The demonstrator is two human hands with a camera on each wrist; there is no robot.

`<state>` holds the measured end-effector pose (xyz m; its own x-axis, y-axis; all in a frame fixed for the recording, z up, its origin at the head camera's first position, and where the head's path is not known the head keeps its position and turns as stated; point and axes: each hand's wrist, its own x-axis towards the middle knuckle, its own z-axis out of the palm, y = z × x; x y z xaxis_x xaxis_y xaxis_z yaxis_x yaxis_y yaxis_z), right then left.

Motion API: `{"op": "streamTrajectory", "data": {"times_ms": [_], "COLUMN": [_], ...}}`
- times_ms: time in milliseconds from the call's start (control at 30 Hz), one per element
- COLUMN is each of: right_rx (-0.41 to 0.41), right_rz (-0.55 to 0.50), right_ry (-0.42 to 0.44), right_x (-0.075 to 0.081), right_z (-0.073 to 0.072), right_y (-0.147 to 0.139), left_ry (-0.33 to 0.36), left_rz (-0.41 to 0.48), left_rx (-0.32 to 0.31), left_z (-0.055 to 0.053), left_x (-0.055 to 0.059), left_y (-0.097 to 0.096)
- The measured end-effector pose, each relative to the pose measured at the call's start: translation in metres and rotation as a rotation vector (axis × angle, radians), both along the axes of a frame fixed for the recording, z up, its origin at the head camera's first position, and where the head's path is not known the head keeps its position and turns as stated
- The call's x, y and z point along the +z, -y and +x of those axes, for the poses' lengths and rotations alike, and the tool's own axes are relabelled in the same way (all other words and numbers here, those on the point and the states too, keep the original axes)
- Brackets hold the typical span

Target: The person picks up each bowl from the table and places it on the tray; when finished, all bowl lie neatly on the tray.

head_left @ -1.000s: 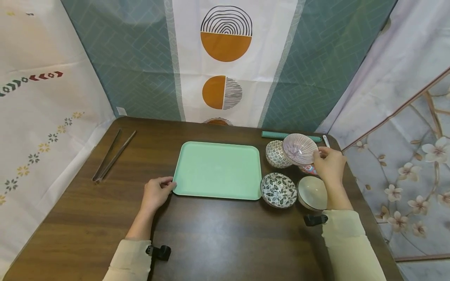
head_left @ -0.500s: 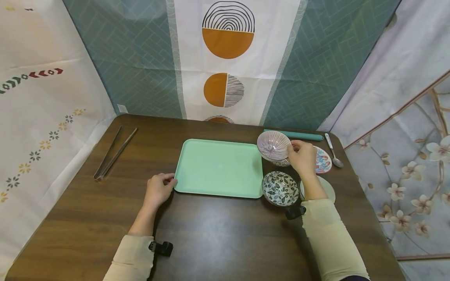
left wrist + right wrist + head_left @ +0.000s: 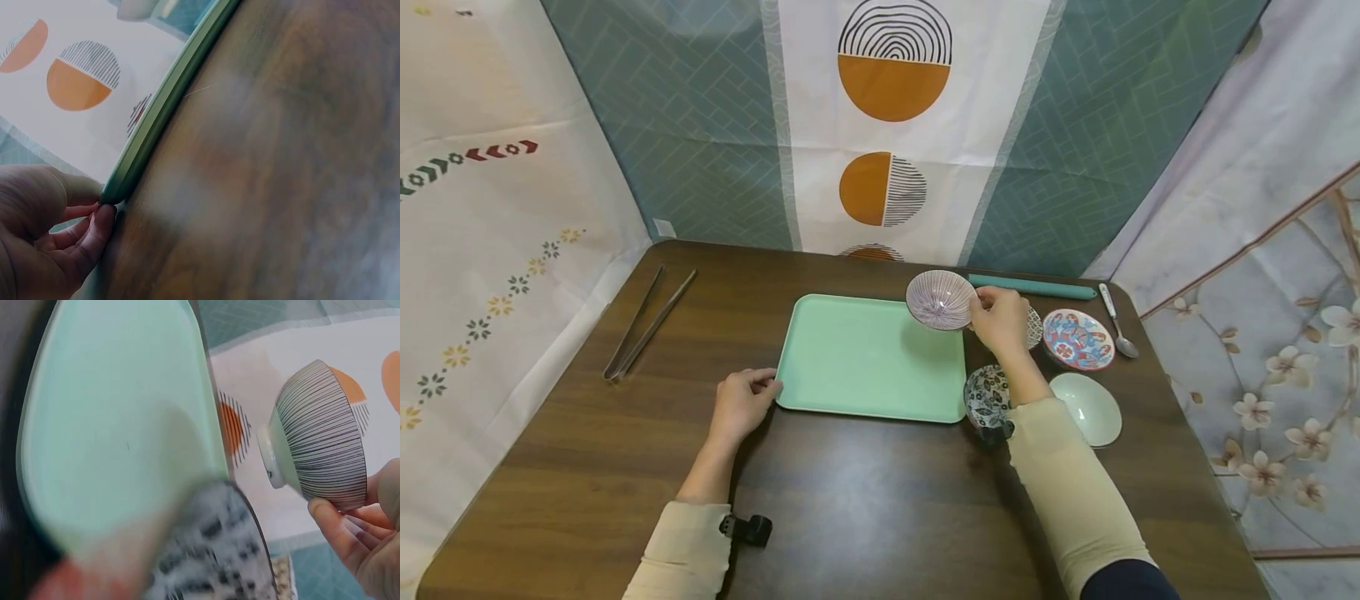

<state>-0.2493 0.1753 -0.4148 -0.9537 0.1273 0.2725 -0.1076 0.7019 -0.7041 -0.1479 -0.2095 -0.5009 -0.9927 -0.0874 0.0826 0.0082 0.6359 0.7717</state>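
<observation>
My right hand [image 3: 1002, 323] pinches the rim of a purple-striped bowl [image 3: 938, 298] and holds it up over the back right corner of the mint-green tray [image 3: 868, 358]. Thin dark lines cover the bowl's outside [image 3: 325, 440] in the right wrist view. At the tray's front left corner, my left hand [image 3: 742, 404] grips the edge between thumb and fingers. The left wrist view has these fingers [image 3: 97, 234] at the corner of the tray rim [image 3: 150, 125]. Just right of the tray sits a leaf-patterned bowl [image 3: 985, 396], partly hidden by my right forearm.
Also at the right stand a small-patterned bowl [image 3: 1034, 327], mostly hidden by my hand, a red-and-blue patterned bowl [image 3: 1078, 339] and a pale bowl [image 3: 1087, 408]. A teal stick [image 3: 1033, 287] and a spoon [image 3: 1117, 321] lie behind them. Metal tongs [image 3: 647, 329] lie at the left.
My right hand has carried the striped bowl leftward, from above the other bowls to over the tray's back right corner. The red-and-blue bowl has come into view. My left hand stays at the tray corner.
</observation>
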Motion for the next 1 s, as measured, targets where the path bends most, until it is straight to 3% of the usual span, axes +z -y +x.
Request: {"op": "streamTrajectory", "data": {"times_ms": [167, 533, 1000], "right_rx": [0.041, 0.064, 0.126], "right_rz": [-0.042, -0.026, -0.213], "right_ry": [0.035, 0.135, 0.218], "right_x": [-0.003, -0.019, -0.049], "right_z": [-0.006, -0.022, -0.03], "right_y": [0.021, 0.064, 0.127], "left_ry": [-0.009, -0.004, -0.008], "left_rz": [0.003, 0.002, 0.009], "left_rx": [0.002, 0.001, 0.0], "left_z": [0.0, 0.0, 0.0], "left_x": [0.001, 0.0, -0.002], "left_y": [0.001, 0.002, 0.001]}}
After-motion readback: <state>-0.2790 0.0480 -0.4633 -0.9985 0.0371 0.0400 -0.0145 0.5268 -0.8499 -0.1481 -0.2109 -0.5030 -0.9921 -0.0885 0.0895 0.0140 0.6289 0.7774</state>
